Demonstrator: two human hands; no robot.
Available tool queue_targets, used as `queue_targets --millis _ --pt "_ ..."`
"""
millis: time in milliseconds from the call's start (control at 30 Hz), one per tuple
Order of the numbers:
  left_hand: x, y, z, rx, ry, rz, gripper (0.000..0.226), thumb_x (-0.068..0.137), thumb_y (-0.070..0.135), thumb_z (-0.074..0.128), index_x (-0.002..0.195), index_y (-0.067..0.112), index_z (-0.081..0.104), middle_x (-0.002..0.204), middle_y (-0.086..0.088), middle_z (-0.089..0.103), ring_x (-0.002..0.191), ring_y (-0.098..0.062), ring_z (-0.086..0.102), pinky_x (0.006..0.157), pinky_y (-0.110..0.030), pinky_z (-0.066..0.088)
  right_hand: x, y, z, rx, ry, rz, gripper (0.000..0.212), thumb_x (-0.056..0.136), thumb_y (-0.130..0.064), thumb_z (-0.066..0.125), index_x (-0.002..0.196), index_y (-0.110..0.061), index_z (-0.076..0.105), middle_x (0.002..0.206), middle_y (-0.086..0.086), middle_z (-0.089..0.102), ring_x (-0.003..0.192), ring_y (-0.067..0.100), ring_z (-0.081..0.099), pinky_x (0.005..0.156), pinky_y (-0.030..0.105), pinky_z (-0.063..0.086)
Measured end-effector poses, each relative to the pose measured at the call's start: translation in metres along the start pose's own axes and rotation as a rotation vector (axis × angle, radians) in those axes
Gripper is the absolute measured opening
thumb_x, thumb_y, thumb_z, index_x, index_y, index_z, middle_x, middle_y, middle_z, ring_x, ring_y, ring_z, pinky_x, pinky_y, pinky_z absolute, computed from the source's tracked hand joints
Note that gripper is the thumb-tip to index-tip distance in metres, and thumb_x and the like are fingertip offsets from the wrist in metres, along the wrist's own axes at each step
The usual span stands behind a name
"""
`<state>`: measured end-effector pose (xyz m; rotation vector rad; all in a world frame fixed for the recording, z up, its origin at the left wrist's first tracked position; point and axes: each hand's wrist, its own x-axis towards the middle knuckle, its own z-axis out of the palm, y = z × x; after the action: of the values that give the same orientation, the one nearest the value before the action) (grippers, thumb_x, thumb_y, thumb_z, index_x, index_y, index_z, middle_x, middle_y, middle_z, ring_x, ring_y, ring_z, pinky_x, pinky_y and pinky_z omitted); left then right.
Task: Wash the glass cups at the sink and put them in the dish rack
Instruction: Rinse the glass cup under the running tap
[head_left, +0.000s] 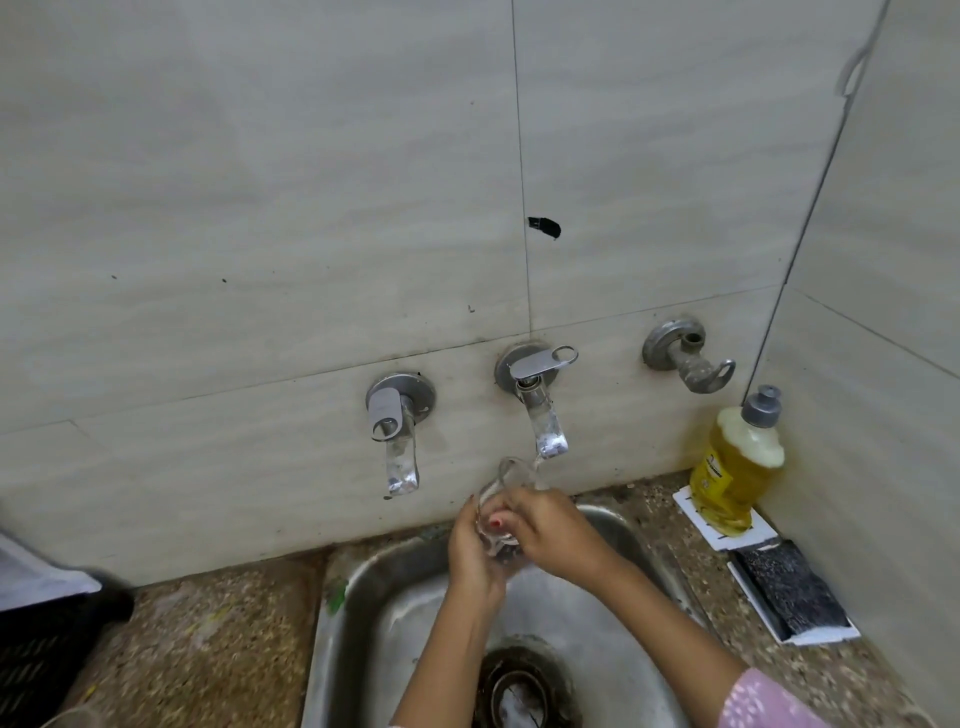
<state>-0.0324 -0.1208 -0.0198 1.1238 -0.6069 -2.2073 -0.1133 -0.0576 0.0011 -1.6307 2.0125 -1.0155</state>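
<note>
A clear glass cup (506, 480) is tilted under the right tap (543, 415), and water runs from the spout into its mouth. My left hand (475, 553) grips the cup's lower part from the left. My right hand (553, 532) wraps around the cup from the right, fingers curled over its side. Both hands are above the steel sink (374, 613). The cup's base is hidden between my hands. A black slatted dish rack (47, 644) sits at the far left on the counter, mostly cut off by the frame.
A second tap (397, 431) hangs left of the running one, and a wall valve (685, 358) is to the right. A yellow dish soap bottle (737, 467) and a dark scrub pad (792, 590) sit on the right counter. The drain (519, 686) is below my arms.
</note>
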Motion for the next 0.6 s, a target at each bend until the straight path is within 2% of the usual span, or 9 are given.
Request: queue_targets --millis 67,100,167,300,367,433,500,533,600 --pt "-0.006 0.006 -0.001 -0.122 -0.040 -0.247 0.032 0.088 0.030 0.042 0.080 0.006 0.061 0.072 -0.014 0.061 0.068 -0.024 0.057 0.062 -0.030 0.048 0.000 0.002 -0.009 -0.402 -0.046 -0.233 0.017 0.076 -0.005 0.061 0.088 -0.014 0.067 0.084 0.004 0.069 0.081 0.022 0.063 0.068 0.025 0.047" --pt "-0.006 0.009 -0.003 -0.186 -0.058 -0.288 0.035 0.088 0.033 0.042 0.086 0.003 0.061 0.074 -0.017 0.063 0.071 -0.027 0.057 0.060 -0.031 0.052 -0.001 0.004 -0.011 -0.515 -0.060 -0.342 0.018 0.067 -0.002 0.063 0.081 -0.013 0.065 0.076 0.004 0.068 0.074 0.023 0.063 0.067 0.024 0.046" --pt "-0.005 0.014 -0.005 -0.187 -0.105 -0.297 0.043 0.087 0.038 0.047 0.093 -0.002 0.063 0.077 -0.020 0.068 0.070 -0.030 0.063 0.055 -0.034 0.056 -0.004 0.011 -0.010 -0.546 -0.067 -0.412 0.023 0.058 -0.003 0.060 0.077 -0.015 0.065 0.073 0.000 0.068 0.069 0.021 0.062 0.069 0.024 0.051" --pt "-0.001 0.019 0.006 -0.127 -0.177 -0.273 0.034 0.089 0.027 0.050 0.093 -0.004 0.064 0.075 -0.018 0.069 0.060 -0.029 0.068 0.054 -0.032 0.058 -0.016 0.015 -0.003 -0.384 -0.054 -0.348 0.035 0.070 -0.005 0.051 0.100 -0.014 0.067 0.097 0.001 0.069 0.086 0.018 0.062 0.083 0.028 0.050" --pt "0.002 0.009 0.012 -0.227 -0.179 -0.175 0.024 0.089 0.020 0.052 0.093 -0.001 0.062 0.071 -0.017 0.069 0.059 -0.027 0.068 0.054 -0.033 0.058 -0.016 0.012 0.001 -0.141 0.018 -0.200 0.039 0.075 -0.003 0.050 0.110 -0.012 0.064 0.107 0.002 0.068 0.096 0.016 0.063 0.084 0.027 0.051" --pt "0.007 -0.003 0.012 -0.328 -0.200 0.004 0.020 0.079 0.017 0.064 0.094 0.004 0.058 0.070 -0.013 0.068 0.059 -0.021 0.068 0.054 -0.029 0.058 -0.012 0.004 0.003 0.375 0.133 0.057 0.034 0.080 0.000 0.054 0.110 -0.007 0.066 0.103 0.003 0.070 0.093 0.008 0.065 0.089 0.025 0.051" --pt "0.009 -0.008 0.009 -0.380 -0.283 0.163 0.059 0.056 0.015 0.087 0.106 0.007 0.056 0.085 -0.013 0.069 0.071 -0.020 0.069 0.060 -0.029 0.058 -0.006 -0.004 0.000 0.985 0.193 0.282 0.026 0.082 0.011 0.057 0.105 0.005 0.065 0.090 0.009 0.071 0.080 0.010 0.069 0.081 0.026 0.055" --pt "0.012 -0.007 0.008 -0.387 -0.316 0.177 0.081 0.042 0.014 0.093 0.112 0.009 0.055 0.092 -0.014 0.069 0.077 -0.022 0.070 0.062 -0.030 0.058 -0.004 -0.005 0.000 1.154 0.207 0.336 0.024 0.082 0.012 0.056 0.104 0.008 0.064 0.086 0.011 0.072 0.077 0.014 0.069 0.076 0.025 0.056" --pt "0.011 -0.005 0.006 -0.361 -0.363 0.155 0.099 0.026 0.010 0.096 0.116 0.014 0.055 0.095 -0.016 0.070 0.080 -0.025 0.071 0.062 -0.034 0.058 -0.006 -0.003 0.002 1.130 0.243 0.330 0.023 0.083 0.012 0.055 0.104 0.007 0.064 0.087 0.009 0.072 0.079 0.014 0.069 0.073 0.021 0.055"
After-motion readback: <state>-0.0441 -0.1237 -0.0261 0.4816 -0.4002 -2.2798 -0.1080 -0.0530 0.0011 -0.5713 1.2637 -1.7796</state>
